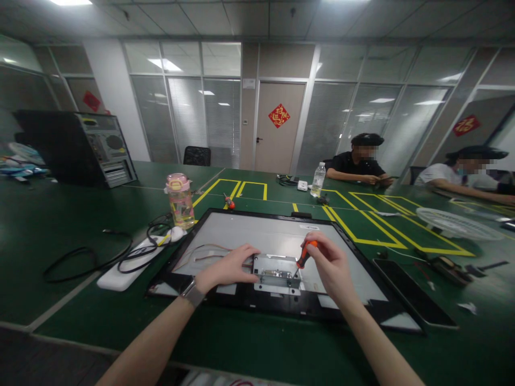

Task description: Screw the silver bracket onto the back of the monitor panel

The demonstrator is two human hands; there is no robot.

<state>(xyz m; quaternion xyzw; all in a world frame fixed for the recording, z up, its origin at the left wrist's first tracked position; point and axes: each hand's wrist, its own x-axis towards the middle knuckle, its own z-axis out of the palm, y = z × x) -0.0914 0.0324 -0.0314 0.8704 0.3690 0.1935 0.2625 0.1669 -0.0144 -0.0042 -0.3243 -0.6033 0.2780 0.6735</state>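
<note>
A flat display panel (265, 230) with a black frame lies on the green table, its pale grey back facing up. Near its front edge sits a silver metal bracket (277, 261) with a hinge-like mechanism in its middle. My left hand (225, 268) grips the bracket's left side, thumb and fingers against its edge. In my right hand (328, 260) is an orange and black screwdriver (306, 254), tilted, with its tip down at the bracket's right part. Whether the tip sits in a screw is too small to tell. Thin wires (197, 256) lie on the panel to the left.
Left of the panel are a white power strip (131, 265) with black cables and a pink-lidded bottle (179, 201). Another screwdriver (229, 201) lies beyond it. A dark slim panel (414, 292) lies right. Further back are a computer case (76, 147), a water bottle (317, 180) and two seated people.
</note>
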